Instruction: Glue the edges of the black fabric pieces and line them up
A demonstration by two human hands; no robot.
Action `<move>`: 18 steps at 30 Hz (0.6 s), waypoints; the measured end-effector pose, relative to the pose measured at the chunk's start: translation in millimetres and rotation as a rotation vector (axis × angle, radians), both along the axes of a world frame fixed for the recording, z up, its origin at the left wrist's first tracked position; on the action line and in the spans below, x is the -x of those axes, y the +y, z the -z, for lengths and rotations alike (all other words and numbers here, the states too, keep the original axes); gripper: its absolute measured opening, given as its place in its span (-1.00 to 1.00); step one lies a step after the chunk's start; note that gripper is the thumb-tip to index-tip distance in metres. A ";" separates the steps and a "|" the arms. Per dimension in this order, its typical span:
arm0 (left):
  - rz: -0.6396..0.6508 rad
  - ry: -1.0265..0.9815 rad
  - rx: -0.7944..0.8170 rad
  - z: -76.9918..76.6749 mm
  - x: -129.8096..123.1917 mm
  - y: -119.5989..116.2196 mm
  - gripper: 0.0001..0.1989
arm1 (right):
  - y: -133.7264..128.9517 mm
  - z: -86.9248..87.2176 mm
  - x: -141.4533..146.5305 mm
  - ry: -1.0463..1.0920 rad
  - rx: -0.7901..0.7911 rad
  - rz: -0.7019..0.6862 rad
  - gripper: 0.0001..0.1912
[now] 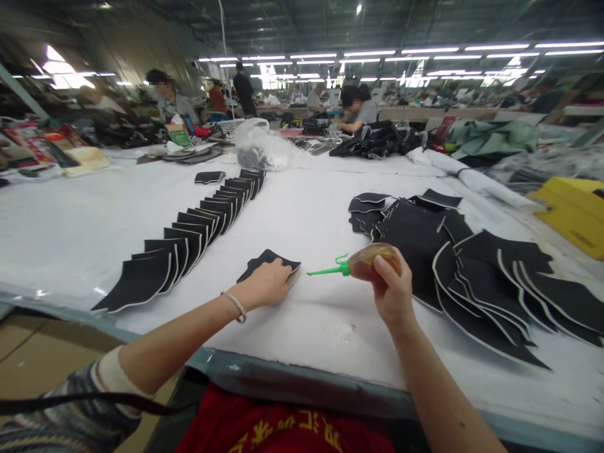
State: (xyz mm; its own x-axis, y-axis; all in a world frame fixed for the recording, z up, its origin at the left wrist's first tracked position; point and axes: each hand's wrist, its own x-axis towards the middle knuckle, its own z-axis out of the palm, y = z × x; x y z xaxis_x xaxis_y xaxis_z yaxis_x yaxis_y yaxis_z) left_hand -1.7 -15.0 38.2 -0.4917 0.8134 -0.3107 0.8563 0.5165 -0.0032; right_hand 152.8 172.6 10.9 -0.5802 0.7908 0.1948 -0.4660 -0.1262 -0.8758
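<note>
Squeeze bottle (368,263), amber, gripped in the right hand (394,286): the thumb presses its near side, the other fingers mostly hidden. Its green nozzle (330,270) points left, its tip just short of a black panel (256,263). The left hand (268,283), fingers close together, pinches this panel's right end over the white tabletop (321,333). Overlapping black panels (193,242) form a diagonal row at left; a loose pile (415,245) lies at right.
</note>
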 end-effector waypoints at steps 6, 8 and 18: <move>0.058 -0.043 -0.061 4.9 7.5 -7.3 -0.58 | -12.0 2.7 1.8 -0.154 -0.428 0.077 -0.53; 0.079 -0.068 -0.079 8.4 10.3 -9.8 -0.58 | -16.6 -1.6 4.0 -0.237 -0.592 0.082 -0.47; 0.255 0.010 -0.144 17.9 14.8 -14.7 -0.66 | -30.0 -16.2 28.8 -0.349 -1.094 0.112 -0.46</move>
